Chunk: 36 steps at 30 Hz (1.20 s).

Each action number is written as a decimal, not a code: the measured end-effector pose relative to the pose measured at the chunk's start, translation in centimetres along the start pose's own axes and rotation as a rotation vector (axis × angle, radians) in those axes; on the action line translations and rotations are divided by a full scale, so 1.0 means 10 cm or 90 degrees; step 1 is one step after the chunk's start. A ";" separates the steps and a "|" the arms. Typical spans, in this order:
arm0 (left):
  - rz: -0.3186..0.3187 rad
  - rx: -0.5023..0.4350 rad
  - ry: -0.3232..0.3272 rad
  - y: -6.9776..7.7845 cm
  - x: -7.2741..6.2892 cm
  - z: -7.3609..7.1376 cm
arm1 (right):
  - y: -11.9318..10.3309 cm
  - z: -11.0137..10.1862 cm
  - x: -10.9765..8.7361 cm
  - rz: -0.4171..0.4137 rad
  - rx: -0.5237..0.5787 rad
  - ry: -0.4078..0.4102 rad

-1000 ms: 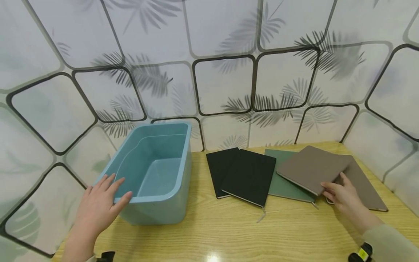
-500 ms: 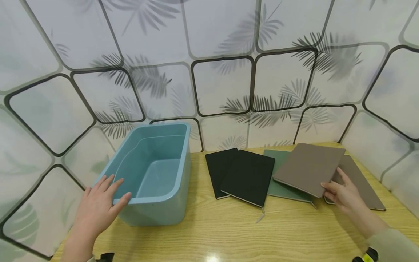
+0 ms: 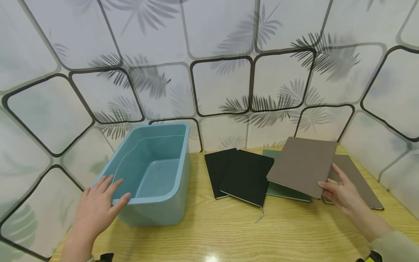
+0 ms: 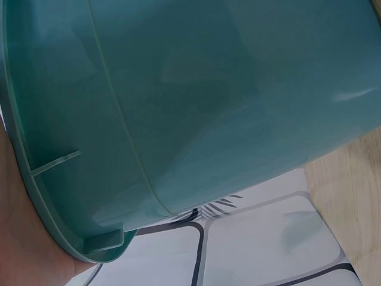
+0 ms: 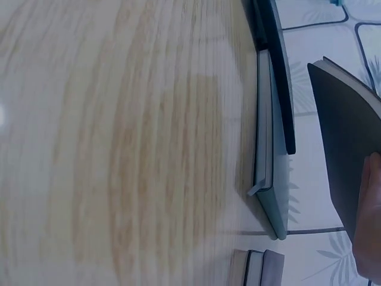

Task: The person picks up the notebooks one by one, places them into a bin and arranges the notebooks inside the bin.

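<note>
My right hand (image 3: pixel 343 191) pinches the near right corner of a brown notebook (image 3: pixel 302 165), which is raised off the table and tilted; in the right wrist view its underside (image 5: pixel 345 137) shows. Beneath it lies a green notebook (image 3: pixel 288 192), partly hidden. A second brown notebook (image 3: pixel 358 182) lies flat behind my right hand. Two black notebooks (image 3: pixel 247 176) overlap to the left. My left hand (image 3: pixel 96 207) rests with spread fingers on the near left rim of a blue plastic tub (image 3: pixel 157 211), whose outer wall (image 4: pixel 196 107) fills the left wrist view.
The pale wooden table (image 3: pixel 222 236) carries the tub at left and the notebooks at right. A patterned wall covering (image 3: pixel 222 87) stands behind and along both sides. A ribbon bookmark (image 3: pixel 260 217) sticks out from the front black notebook.
My right hand has lifted the brown notebook higher and shifted it left, over more of the green notebook. More of the lower brown notebook is uncovered. My left hand stays on the tub rim.
</note>
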<state>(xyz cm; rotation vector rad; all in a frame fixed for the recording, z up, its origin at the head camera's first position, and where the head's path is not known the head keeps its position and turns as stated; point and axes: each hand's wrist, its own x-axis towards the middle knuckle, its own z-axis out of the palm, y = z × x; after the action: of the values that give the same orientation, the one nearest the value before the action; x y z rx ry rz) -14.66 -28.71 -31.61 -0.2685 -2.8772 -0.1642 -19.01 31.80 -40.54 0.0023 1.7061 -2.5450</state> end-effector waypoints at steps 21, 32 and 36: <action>-0.002 0.003 0.000 0.01 -0.01 -0.01 | -0.04 0.36 -0.07 -0.030 0.032 -0.126; -0.001 0.005 0.006 0.02 -0.01 -0.02 | -0.06 0.60 -0.11 -0.095 0.074 -0.250; -0.003 0.004 0.000 0.02 -0.01 -0.02 | -0.08 0.70 -0.12 -0.112 0.056 -0.275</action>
<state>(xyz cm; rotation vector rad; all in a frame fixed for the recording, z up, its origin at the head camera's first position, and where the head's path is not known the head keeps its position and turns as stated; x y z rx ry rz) -14.47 -28.60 -31.44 -0.2602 -2.8786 -0.1555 -17.54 25.68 -37.11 -0.6668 1.4810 -2.4892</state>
